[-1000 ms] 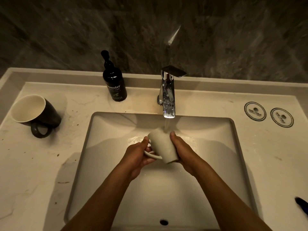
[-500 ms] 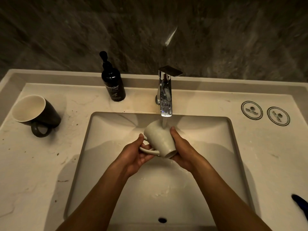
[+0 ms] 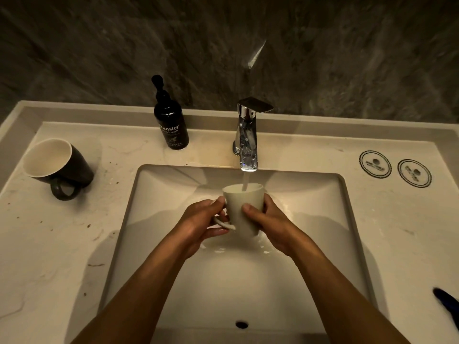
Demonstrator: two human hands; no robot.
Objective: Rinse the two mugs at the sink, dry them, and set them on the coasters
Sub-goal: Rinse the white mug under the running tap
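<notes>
White mug (image 3: 244, 209) at frame centre, gripped by left hand (image 3: 202, 223) and right hand (image 3: 269, 223), fills under the tap (image 3: 247, 142); rinsing step; emptying likely follows.

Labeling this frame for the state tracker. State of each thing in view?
White mug: upright under the stream, filling.
Black mug: tipped on the counter, unwashed.
Tap: running.
Coasters: both bare.
Left hand: on the handle.
Right hand: around the white mug.

I see a dark grey veined stone wall (image 3: 99, 45) behind, a pale cream marble-look surface (image 3: 49, 244) speckled with brown flecks, raised ledge along its back, dim warm light, a bright glint on the wall above.
</notes>
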